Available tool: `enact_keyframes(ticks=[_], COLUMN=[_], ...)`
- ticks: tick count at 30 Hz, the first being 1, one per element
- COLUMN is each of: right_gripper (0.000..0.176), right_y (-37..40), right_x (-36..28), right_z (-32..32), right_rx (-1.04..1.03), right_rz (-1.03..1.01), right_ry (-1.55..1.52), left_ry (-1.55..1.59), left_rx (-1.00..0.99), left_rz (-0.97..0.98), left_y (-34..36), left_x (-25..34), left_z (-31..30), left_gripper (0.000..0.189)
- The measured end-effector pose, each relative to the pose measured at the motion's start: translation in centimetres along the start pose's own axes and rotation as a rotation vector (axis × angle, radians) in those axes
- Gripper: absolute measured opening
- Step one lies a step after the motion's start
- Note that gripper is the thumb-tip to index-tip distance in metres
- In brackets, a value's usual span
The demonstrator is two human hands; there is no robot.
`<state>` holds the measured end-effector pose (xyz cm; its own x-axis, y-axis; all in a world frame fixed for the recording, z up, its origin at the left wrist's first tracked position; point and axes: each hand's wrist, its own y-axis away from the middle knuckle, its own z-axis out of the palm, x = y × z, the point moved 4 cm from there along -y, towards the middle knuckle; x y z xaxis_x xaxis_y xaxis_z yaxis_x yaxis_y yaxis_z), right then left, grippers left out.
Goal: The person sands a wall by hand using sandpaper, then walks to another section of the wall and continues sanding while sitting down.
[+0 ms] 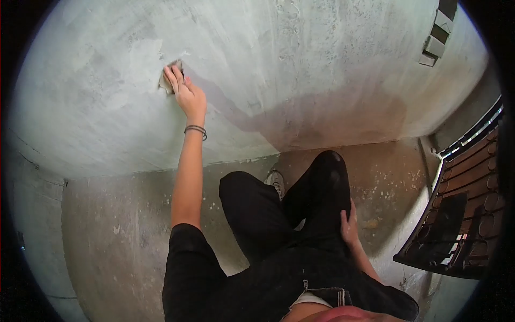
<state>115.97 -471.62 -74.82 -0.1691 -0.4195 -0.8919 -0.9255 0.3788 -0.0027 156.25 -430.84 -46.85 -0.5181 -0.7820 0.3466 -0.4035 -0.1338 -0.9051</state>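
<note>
My left hand (188,94) is stretched out to the wall (214,43), holding a small folded piece of sandpaper (168,86) flat against the plaster. Its fingers lie over the sheet, and a dark band circles the wrist. The wall around it is pale grey-green, with whitish patches and streaks. My right hand (350,224) rests on the outer side of my right thigh (322,214), fingers stretched along the black trousers and nothing visible in them.
My knees are bent above a concrete floor (118,225) speckled with pale spots; one shoe (275,183) shows near the wall's base. A dark metal grille (461,214) stands at the right. Grey and dark squares (435,45) run down the wall at upper right.
</note>
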Motion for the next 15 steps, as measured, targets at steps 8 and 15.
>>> enact_keyframes(ticks=[8,15], right_gripper=[0.048,0.051], right_y=[1.0,2.7], right_x=[5.4,8.7], right_z=[-1.1,-1.9], right_rx=[0.014,-0.029], right_rz=[0.359,0.411], right_ry=[-0.445,-0.387], left_ry=[0.015,0.065], left_rx=[0.113,0.095], left_rz=[0.118,0.170], left_y=[-8.1,-8.3], left_x=[2.7,5.3], left_z=[-1.4,-1.0], left_gripper=[0.047,0.046])
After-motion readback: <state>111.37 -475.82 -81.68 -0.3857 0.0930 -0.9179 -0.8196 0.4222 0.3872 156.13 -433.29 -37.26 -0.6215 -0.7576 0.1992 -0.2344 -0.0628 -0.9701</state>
